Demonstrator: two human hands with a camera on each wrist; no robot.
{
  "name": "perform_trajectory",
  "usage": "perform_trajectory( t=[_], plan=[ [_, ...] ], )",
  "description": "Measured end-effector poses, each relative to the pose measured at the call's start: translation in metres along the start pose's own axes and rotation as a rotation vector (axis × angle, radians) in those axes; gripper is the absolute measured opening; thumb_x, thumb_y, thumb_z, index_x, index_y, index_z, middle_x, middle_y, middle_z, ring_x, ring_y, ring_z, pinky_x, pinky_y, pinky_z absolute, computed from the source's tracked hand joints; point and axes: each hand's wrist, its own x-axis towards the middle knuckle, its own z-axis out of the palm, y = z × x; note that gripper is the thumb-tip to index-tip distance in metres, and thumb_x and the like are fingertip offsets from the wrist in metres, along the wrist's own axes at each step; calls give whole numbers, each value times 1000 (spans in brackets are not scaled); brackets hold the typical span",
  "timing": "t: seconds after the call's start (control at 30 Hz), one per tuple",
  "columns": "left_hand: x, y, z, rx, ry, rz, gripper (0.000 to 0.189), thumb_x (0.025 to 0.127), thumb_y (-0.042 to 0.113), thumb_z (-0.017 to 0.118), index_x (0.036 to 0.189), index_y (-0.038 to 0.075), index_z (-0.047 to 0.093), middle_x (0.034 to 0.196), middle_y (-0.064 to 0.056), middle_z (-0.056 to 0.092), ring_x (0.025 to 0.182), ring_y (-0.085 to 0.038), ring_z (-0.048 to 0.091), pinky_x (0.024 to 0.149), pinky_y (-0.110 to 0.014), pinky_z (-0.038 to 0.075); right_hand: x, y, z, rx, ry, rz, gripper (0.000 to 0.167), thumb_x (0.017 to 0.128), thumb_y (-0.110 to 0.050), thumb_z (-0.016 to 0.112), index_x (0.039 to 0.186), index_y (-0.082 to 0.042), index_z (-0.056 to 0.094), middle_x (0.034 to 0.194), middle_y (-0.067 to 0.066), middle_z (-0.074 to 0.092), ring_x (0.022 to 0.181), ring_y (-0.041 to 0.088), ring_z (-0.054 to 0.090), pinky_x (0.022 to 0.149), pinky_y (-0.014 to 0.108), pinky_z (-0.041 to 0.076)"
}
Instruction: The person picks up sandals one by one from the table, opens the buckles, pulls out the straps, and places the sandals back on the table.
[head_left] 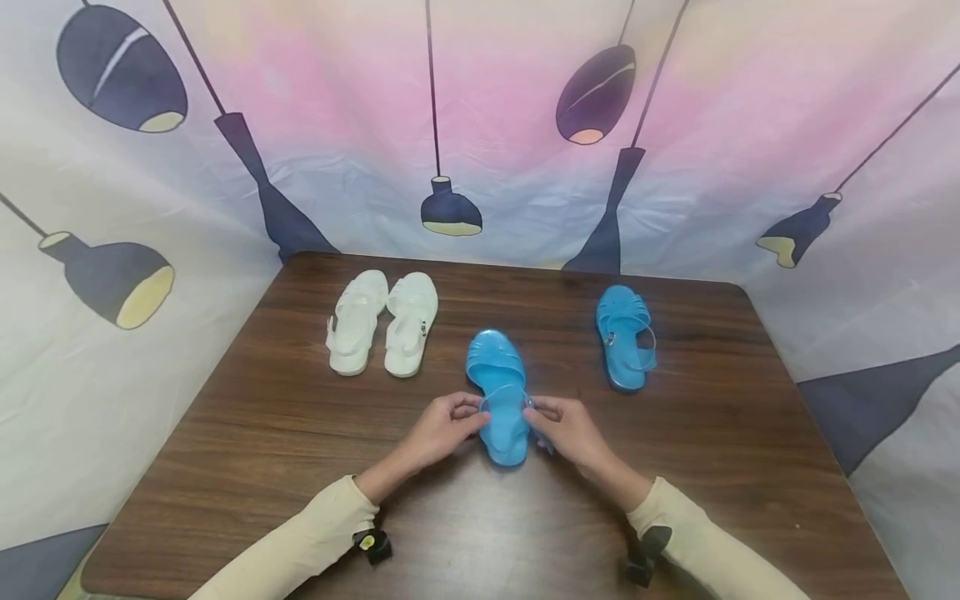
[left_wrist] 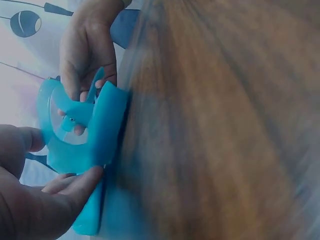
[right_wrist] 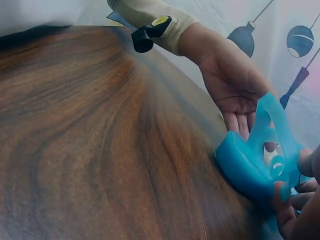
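A blue jelly sandal lies sole down in the middle of the table, its toe pointing away from me. On its left side my left hand pinches the ankle strap between thumb and fingers. My right hand pinches the strap on the right side, near a small metal buckle. In the left wrist view, the heel end of the sandal faces the camera, with fingers at both sides. The right wrist view has the raised heel strap standing between the hands.
Toward the back right lies the matching blue sandal. Two white sandals, a left one and a right one, are side by side at the back left. A patterned cloth hangs behind the brown wooden table.
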Motion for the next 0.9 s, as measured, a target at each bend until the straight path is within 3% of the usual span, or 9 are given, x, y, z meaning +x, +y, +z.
perform_trajectory(
  t=[0.13,0.23,0.37,0.5,0.73,0.9],
  plan=[
    [8,7,-5,115,32,54,47,97,27,71,134,1,60,134,-16,65,120,-31,66,97,-42,56,1,1,0,-44,16,-45,41,99,-30,70,133,-8,67,123,9,71,116,31,67,98,49,55],
    [16,15,-9,273,8,165,47,97,27,71,137,5,60,137,-13,63,122,-29,64,100,-45,54,2,3,0,-51,3,-66,41,98,-30,71,132,-8,68,132,9,68,128,30,61,104,51,50],
    [32,24,-13,485,-100,345,42,99,28,68,136,8,62,136,-9,64,127,-25,60,102,-45,52,2,3,-1,-18,-41,-56,39,97,-32,72,131,-13,69,132,7,68,121,28,65,96,45,56],
    [49,31,-13,565,-240,461,39,102,26,63,135,5,62,135,-8,65,128,-22,59,104,-42,51,1,2,-2,-2,-68,-43,39,97,-34,72,130,-15,69,130,7,68,110,24,69,81,39,60],
    [70,34,-13,623,-454,534,33,103,20,61,131,2,65,127,-7,69,120,-18,64,102,-35,52,1,-1,-2,6,-62,-23,41,95,-35,74,128,-13,68,127,8,68,96,21,72,73,37,61],
    [75,33,-13,616,-545,539,29,101,21,65,126,7,69,121,-3,72,107,-10,67,91,-29,56,2,0,-2,-16,-56,-38,42,94,-35,75,126,-9,68,113,8,70,86,19,71,70,36,61]
  ],
)
